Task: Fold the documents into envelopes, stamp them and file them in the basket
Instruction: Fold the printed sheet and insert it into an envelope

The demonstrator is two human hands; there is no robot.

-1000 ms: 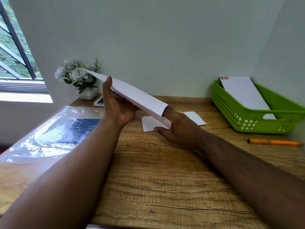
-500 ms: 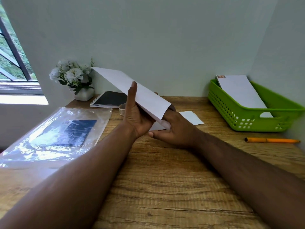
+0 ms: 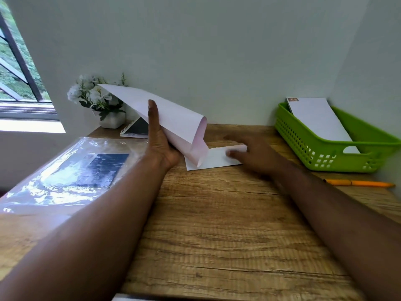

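My left hand (image 3: 159, 140) holds a long white envelope (image 3: 169, 118) tilted up off the desk, its open mouth gaping toward the right. A folded white document (image 3: 213, 159) lies flat on the desk just right of it. My right hand (image 3: 253, 155) rests on that document, fingertips pinching its far edge. A green basket (image 3: 325, 148) stands at the back right with one stamped white envelope (image 3: 316, 118) leaning inside.
An orange pen (image 3: 360, 183) lies near the desk's right edge, in front of the basket. A clear plastic sleeve (image 3: 71, 170) with a dark card covers the left side. A spiral notebook (image 3: 135, 129) and a white flower pot (image 3: 102, 105) sit at the back left.
My right hand has let go of the envelope's mouth and moved right onto the folded document. The left hand keeps the envelope, now gaping wider.
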